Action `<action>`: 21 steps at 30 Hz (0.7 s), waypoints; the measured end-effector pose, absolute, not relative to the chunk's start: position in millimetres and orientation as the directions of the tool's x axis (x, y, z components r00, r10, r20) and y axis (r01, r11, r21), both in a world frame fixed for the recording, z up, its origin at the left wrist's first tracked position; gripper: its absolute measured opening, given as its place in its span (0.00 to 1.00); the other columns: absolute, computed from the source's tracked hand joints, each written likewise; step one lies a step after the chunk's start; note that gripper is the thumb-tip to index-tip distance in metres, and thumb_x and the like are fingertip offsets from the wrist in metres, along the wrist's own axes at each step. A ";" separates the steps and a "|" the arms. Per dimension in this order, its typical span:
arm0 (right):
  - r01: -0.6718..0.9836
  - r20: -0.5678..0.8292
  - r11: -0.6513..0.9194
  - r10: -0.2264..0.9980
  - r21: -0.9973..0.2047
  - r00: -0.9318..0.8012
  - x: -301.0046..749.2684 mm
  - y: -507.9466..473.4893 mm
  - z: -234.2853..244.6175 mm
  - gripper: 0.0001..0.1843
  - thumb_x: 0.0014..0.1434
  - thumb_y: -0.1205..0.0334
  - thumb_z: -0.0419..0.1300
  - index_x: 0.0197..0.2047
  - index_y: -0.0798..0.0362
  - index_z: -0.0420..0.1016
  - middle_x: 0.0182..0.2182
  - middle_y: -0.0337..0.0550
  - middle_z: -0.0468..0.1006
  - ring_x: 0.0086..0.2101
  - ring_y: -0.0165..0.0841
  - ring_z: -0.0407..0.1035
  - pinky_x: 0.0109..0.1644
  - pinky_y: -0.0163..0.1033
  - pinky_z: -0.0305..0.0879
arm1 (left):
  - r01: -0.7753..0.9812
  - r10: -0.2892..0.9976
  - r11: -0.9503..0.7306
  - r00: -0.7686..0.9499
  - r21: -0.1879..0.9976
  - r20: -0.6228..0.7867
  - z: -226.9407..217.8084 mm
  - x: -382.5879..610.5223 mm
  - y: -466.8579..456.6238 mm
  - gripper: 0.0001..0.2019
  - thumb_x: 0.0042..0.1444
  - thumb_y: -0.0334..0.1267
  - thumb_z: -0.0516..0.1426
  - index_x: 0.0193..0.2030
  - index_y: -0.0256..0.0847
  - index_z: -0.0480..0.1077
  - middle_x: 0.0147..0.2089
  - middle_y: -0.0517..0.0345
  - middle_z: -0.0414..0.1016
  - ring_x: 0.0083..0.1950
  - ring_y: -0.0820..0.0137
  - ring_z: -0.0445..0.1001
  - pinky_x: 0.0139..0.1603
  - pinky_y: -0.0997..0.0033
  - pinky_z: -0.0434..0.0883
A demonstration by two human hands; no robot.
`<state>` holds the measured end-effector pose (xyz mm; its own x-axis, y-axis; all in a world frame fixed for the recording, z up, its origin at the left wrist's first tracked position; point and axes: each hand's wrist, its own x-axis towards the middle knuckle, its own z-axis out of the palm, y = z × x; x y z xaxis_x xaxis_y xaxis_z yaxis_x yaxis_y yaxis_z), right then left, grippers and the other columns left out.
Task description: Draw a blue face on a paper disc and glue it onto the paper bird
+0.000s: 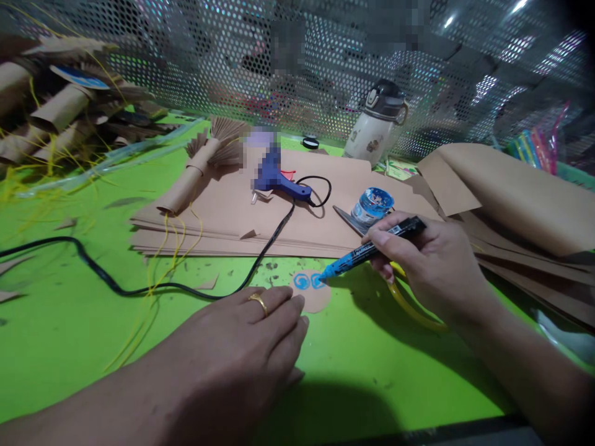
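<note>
My right hand (432, 263) is closed round a blue marker (367, 251) with a black cap end. Its tip touches a small round brown paper piece (313, 296) on the green table (93, 347). Two blue ring marks show on that paper. My left hand (246, 347), with a gold ring on one finger, lies flat on the table, fingers stretched out, fingertips at the paper's left edge. Yellow-handled scissors (409, 306) lie under my right hand.
A blue glue gun (279, 176) with a black cord (139, 288) rests on a stack of brown paper sheets (223, 217). A rolled paper fan (195, 170), a blue-lidded jar (372, 204), a bottle (379, 124) and a perforated metal screen (186, 56) stand behind. More brown paper (520, 192) lies at right.
</note>
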<state>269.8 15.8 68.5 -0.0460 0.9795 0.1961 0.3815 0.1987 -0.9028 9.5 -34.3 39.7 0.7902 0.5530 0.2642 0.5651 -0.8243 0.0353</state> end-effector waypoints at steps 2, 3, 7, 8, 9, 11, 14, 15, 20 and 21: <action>0.390 0.194 0.197 0.980 -0.899 -0.049 269.7 15.5 67.6 0.09 0.63 0.60 0.66 0.30 0.51 0.77 0.17 0.34 0.73 0.17 0.27 0.66 0.21 0.31 0.64 | 0.541 0.521 -0.841 0.818 -0.017 0.244 40.7 9.6 -34.0 0.19 0.74 0.34 0.46 0.53 0.37 0.80 0.58 0.46 0.82 0.59 0.54 0.79 0.62 0.53 0.75; 0.393 0.193 0.197 0.980 -0.898 -0.051 269.8 15.3 67.2 0.10 0.63 0.60 0.66 0.30 0.51 0.77 0.17 0.34 0.73 0.17 0.27 0.66 0.22 0.31 0.64 | 0.528 0.505 -0.848 0.831 -0.046 0.235 41.1 9.7 -33.8 0.20 0.74 0.34 0.46 0.53 0.36 0.80 0.58 0.46 0.82 0.59 0.53 0.79 0.62 0.53 0.76; 0.391 0.179 0.188 0.982 -0.901 -0.060 270.1 14.4 66.3 0.11 0.65 0.59 0.66 0.31 0.52 0.76 0.17 0.34 0.74 0.18 0.26 0.66 0.23 0.30 0.65 | 0.534 0.504 -0.842 0.828 -0.074 0.246 42.7 10.3 -33.1 0.16 0.73 0.34 0.50 0.52 0.38 0.80 0.56 0.48 0.83 0.58 0.56 0.79 0.61 0.56 0.76; 0.382 0.167 0.180 0.984 -0.907 -0.067 270.1 14.3 66.1 0.11 0.65 0.58 0.67 0.31 0.52 0.76 0.17 0.34 0.74 0.18 0.26 0.66 0.22 0.30 0.65 | 0.536 0.505 -0.841 0.827 -0.071 0.247 42.6 10.3 -33.1 0.16 0.72 0.34 0.51 0.51 0.38 0.80 0.56 0.48 0.83 0.58 0.56 0.79 0.61 0.57 0.76; 0.369 0.152 0.169 0.986 -0.914 -0.075 270.1 14.2 66.1 0.11 0.65 0.58 0.67 0.31 0.52 0.76 0.18 0.34 0.74 0.18 0.26 0.67 0.22 0.30 0.65 | 0.536 0.506 -0.842 0.826 -0.066 0.247 42.3 10.1 -33.0 0.15 0.72 0.34 0.51 0.51 0.38 0.80 0.56 0.47 0.83 0.58 0.56 0.79 0.61 0.57 0.76; 0.332 0.127 0.147 0.989 -0.932 -0.080 270.1 14.3 66.0 0.11 0.64 0.57 0.68 0.31 0.52 0.77 0.18 0.35 0.75 0.17 0.27 0.67 0.21 0.30 0.66 | 0.529 0.502 -0.847 0.828 -0.052 0.251 40.7 9.3 -32.8 0.15 0.73 0.35 0.51 0.52 0.37 0.80 0.57 0.46 0.83 0.58 0.55 0.79 0.61 0.55 0.76; 0.275 0.133 0.139 0.990 -0.951 -0.039 270.4 14.2 65.7 0.09 0.62 0.57 0.69 0.32 0.51 0.78 0.18 0.35 0.75 0.17 0.28 0.68 0.20 0.31 0.67 | 0.519 0.493 -0.854 0.828 -0.032 0.268 36.8 7.8 -32.4 0.17 0.74 0.36 0.49 0.53 0.36 0.79 0.58 0.44 0.82 0.58 0.53 0.79 0.61 0.53 0.76; 0.258 0.140 0.141 0.990 -0.956 -0.022 270.5 14.1 65.4 0.09 0.62 0.57 0.69 0.32 0.50 0.78 0.18 0.35 0.75 0.17 0.29 0.68 0.19 0.32 0.67 | 0.518 0.492 -0.855 0.827 -0.028 0.273 35.6 7.4 -32.3 0.18 0.74 0.36 0.48 0.53 0.37 0.79 0.58 0.44 0.82 0.58 0.53 0.79 0.61 0.52 0.76; 0.217 0.153 0.152 0.988 -0.964 -0.013 269.8 13.4 62.1 0.08 0.62 0.56 0.69 0.33 0.49 0.79 0.20 0.36 0.76 0.19 0.29 0.69 0.21 0.33 0.67 | 0.524 0.498 -0.851 0.825 -0.032 0.269 33.1 6.1 -32.8 0.18 0.75 0.36 0.48 0.53 0.38 0.79 0.59 0.46 0.82 0.59 0.53 0.79 0.60 0.52 0.76; 0.225 0.155 0.158 0.987 -0.962 -0.027 269.4 13.3 61.3 0.09 0.63 0.56 0.69 0.33 0.49 0.79 0.20 0.36 0.76 0.20 0.30 0.69 0.21 0.33 0.67 | 0.520 0.494 -0.853 0.828 -0.037 0.265 33.1 5.9 -33.0 0.18 0.75 0.36 0.48 0.54 0.38 0.79 0.59 0.45 0.82 0.58 0.53 0.79 0.60 0.52 0.76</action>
<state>269.4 13.3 61.3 -0.0272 0.9875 0.1554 0.2250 0.1575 -0.9616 5.9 -33.0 33.1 0.8283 0.4936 0.2651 0.5202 -0.8532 -0.0366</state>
